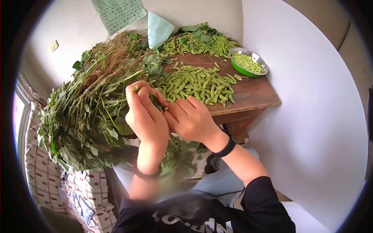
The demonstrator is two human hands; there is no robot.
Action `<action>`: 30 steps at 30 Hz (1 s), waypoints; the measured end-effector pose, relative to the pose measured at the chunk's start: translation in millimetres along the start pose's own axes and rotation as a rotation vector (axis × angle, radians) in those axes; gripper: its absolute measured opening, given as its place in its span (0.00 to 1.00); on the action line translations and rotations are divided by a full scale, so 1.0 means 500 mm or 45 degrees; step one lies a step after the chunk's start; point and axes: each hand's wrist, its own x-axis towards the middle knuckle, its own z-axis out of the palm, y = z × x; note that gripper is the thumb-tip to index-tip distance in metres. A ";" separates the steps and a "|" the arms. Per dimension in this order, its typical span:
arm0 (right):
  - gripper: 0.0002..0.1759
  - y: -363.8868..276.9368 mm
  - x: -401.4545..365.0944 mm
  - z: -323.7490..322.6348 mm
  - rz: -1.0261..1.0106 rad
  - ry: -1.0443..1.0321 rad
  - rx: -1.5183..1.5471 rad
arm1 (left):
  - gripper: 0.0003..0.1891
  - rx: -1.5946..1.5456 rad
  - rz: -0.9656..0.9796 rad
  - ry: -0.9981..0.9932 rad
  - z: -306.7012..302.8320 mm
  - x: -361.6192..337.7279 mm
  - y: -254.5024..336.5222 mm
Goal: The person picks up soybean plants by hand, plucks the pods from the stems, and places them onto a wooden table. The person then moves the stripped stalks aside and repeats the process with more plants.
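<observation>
Green plant piece (154, 101) in hand, near side of pod pile (198, 87)

Our left hand (147, 114) grasps it. Our right hand (193, 118) is clenched alongside, touching the left; its contents we cannot tell. Pod pile lies on the counter (254, 92); leafy plants (87, 112) heaped left of it, bowl (244, 72) of shelled beans (248, 63) right, farther back.

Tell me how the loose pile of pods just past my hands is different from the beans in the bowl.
The pods are long and curved, while the beans are small and short. The pods spread loosely right on the wooden table; the beans are gathered inside the bowl. The pods look a deeper green, and the beans look paler. Both are green and heaped many together.
</observation>
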 end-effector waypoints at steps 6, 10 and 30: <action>0.05 0.029 -0.014 -0.021 -0.135 -0.070 -0.056 | 0.11 -0.473 -0.078 0.173 0.034 -0.037 -0.042; 0.05 0.033 -0.020 -0.053 -0.165 -0.175 -0.061 | 0.10 -0.634 -0.186 0.234 0.046 -0.034 -0.022; 0.15 0.013 -0.094 -0.040 0.959 -0.188 1.124 | 0.16 -1.695 -0.088 -0.096 -0.238 0.110 -0.133</action>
